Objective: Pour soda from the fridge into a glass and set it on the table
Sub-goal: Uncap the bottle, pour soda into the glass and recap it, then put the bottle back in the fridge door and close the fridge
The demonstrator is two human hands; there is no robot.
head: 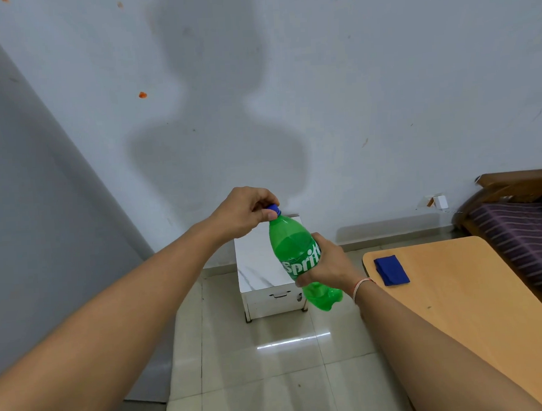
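Observation:
A green Sprite bottle (pixel 294 251) with a blue cap (pixel 273 209) is held in the air in front of me, tilted with its neck up and to the left. My right hand (pixel 327 263) grips the bottle's body around the label. My left hand (pixel 243 211) pinches the cap with thumb and fingers. The bottle holds soda up to about its shoulder. The wooden table (pixel 476 307) lies to the right of the bottle. No glass is in view.
The grey fridge side (pixel 45 233) fills the left. A small white marble-topped cabinet (pixel 267 287) stands against the wall behind the bottle. A folded blue cloth (pixel 391 270) lies on the table's far corner. A bed with a striped cover (pixel 522 233) is at the far right.

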